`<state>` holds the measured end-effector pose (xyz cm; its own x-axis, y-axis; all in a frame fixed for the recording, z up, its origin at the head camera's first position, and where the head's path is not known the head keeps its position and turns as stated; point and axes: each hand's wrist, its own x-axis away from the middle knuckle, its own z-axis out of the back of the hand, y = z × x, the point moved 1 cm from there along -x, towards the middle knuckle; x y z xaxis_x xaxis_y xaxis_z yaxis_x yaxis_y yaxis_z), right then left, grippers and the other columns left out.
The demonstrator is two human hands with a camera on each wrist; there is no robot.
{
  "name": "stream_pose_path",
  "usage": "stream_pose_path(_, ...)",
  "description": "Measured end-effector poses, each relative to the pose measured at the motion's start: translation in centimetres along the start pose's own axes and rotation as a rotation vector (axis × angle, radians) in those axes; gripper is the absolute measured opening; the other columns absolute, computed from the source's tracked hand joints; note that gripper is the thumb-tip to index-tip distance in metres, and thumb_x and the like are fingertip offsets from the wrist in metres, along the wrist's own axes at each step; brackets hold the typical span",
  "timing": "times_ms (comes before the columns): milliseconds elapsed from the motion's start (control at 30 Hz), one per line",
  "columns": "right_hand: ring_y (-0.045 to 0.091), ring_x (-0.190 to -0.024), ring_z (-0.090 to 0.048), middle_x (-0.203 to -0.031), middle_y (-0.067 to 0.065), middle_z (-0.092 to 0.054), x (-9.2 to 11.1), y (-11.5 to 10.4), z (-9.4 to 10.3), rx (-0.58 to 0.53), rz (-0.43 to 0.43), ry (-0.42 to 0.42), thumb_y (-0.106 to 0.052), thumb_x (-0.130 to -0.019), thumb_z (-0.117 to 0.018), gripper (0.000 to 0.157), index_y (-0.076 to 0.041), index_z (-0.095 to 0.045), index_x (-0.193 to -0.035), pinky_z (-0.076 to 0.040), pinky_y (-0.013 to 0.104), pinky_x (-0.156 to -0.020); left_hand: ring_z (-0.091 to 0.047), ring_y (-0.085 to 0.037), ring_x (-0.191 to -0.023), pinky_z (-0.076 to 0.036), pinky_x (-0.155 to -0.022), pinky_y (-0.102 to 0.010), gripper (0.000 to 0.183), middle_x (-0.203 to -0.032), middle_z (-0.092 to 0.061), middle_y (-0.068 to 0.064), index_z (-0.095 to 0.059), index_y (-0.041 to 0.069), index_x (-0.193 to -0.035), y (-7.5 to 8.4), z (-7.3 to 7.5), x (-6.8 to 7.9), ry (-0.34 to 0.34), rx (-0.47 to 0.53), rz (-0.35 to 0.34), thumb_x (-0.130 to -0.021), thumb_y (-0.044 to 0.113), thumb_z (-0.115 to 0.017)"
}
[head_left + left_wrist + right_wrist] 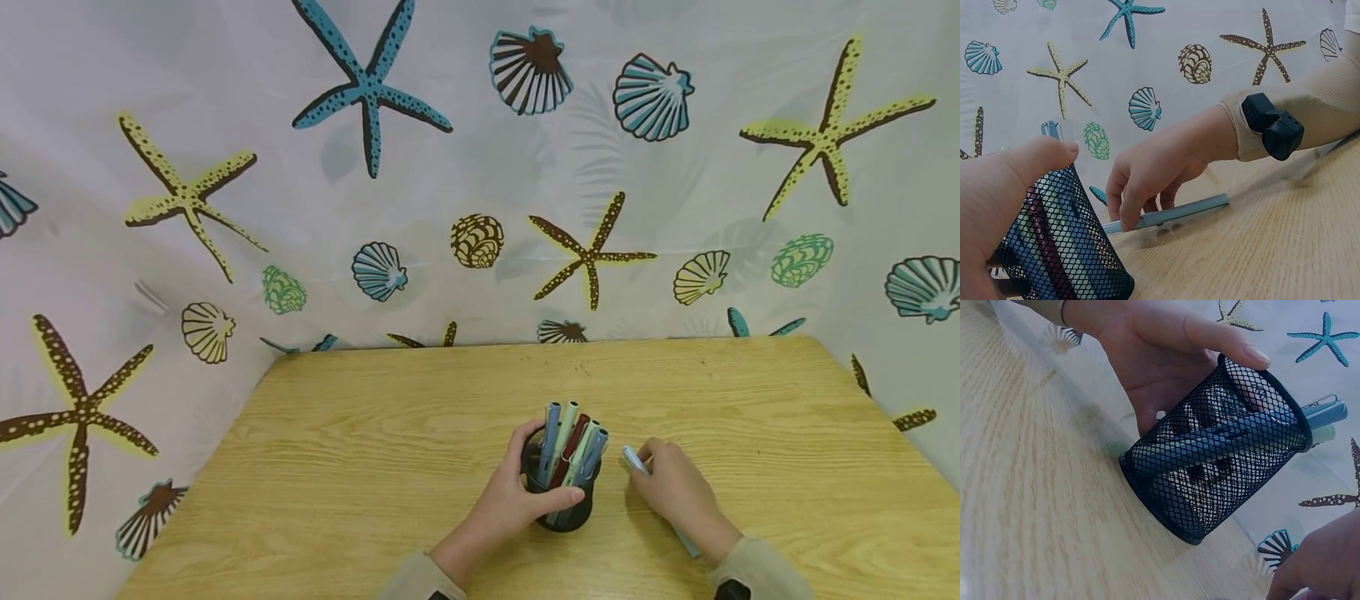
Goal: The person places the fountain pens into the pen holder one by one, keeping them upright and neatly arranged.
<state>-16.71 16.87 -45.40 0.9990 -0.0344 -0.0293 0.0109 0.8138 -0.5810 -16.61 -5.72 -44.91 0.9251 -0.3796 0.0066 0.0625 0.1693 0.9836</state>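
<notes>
My left hand [510,500] grips a black mesh pen holder [567,520], its thumb across the near side. Several capped pens stand inside: blue ones, pale green ones and a dark red pen [576,437]. To the right, my right hand [678,483] pinches a light blue pen [1188,210] between thumb and fingers, low over the table. The pen runs under the hand, its near end showing by the wrist. In the right wrist view, the left hand wraps the holder's wall [1210,462] from behind; only part of the right hand [1322,562] shows at the lower corner.
A wooden table [360,450] lies under both hands. Behind it and along both sides hangs a white cloth [450,175] printed with starfish and shells. A dark wrist camera [1272,125] sits on the right sleeve.
</notes>
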Motion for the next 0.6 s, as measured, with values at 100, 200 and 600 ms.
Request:
stream_pose_path(100,0.016,-0.058,-0.048,-0.077,0.008,-0.052,0.1,-0.1,0.2,-0.017,-0.001,0.005,-0.013,-0.084,-0.062,0.022,0.004,-0.06,-0.099,-0.039,0.03,-0.05,-0.046,-0.026,-0.115,-0.046,-0.085,-0.046,0.084,-0.136,-0.035,-0.006,-0.023,0.041,-0.139,0.0,0.0,0.0,0.002,-0.004,-0.001,-0.075,0.036,-0.078)
stream_pose_path(200,0.015,-0.057,-0.048,-0.076,0.007,-0.054,0.1,-0.2,0.4,-0.038,-0.005,0.008,-0.013,-0.086,-0.06,0.024,0.005,-0.059,-0.102,-0.039,0.03,-0.049,-0.047,-0.025,-0.115,-0.046,-0.085,-0.046,0.084,-0.136,-0.035,-0.005,-0.024,0.041,-0.139,0.0,0.0,0.0,0.002,-0.004,-0.004,-0.075,0.036,-0.078)
stream_pose_path(600,0.016,-0.062,-0.048,-0.085,0.009,-0.053,0.2,-0.7,1.3,-0.133,0.024,0.093,-0.012,-0.087,-0.058,0.026,0.004,-0.057,-0.107,-0.041,0.029,-0.051,-0.048,-0.025,-0.113,-0.046,-0.084,-0.044,0.083,-0.135,-0.036,-0.006,-0.024,0.04,-0.139,-0.2,0.0,-0.2,-0.006,0.011,-0.018,-0.076,0.033,-0.078)
